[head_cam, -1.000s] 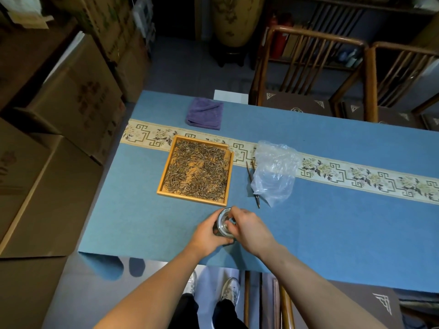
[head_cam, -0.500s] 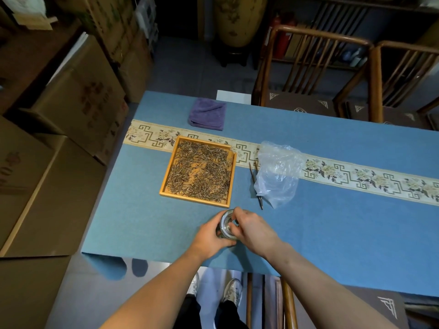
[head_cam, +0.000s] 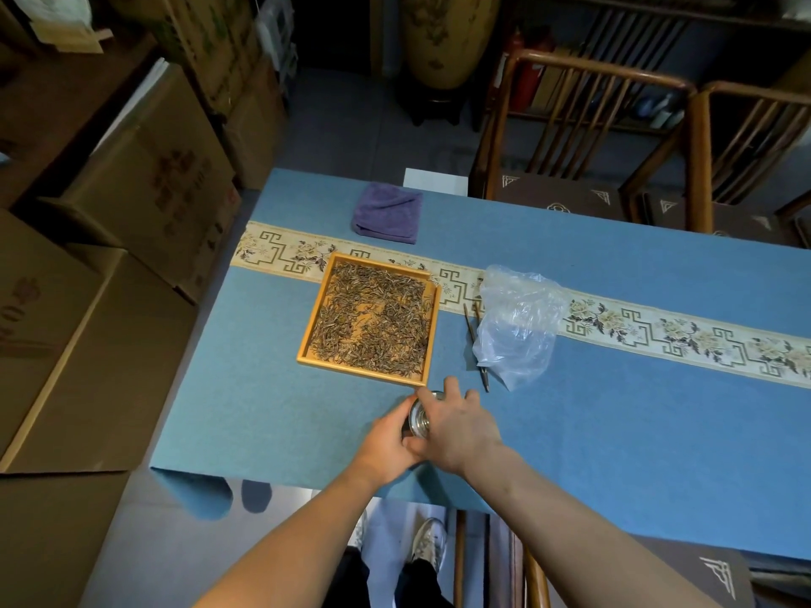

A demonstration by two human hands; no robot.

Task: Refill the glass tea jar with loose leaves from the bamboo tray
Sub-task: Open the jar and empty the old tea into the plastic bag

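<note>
Now we've got the jar [head_cam: 419,419] near the table [head_cam: 614,432] edge, just below the tray [head_cam: 317,320], left hand [head_cam: 386,445] wrapped round its slick, breakable glass, right hand [head_cam: 456,427] curled over the lid.

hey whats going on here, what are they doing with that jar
A person stands at a blue table, both hands on a small glass tea jar at the near edge. The left hand grips its side and the right hand covers its top. Just beyond it, the bamboo tray is still spread with loose leaves, so no refilling shows yet.
</note>
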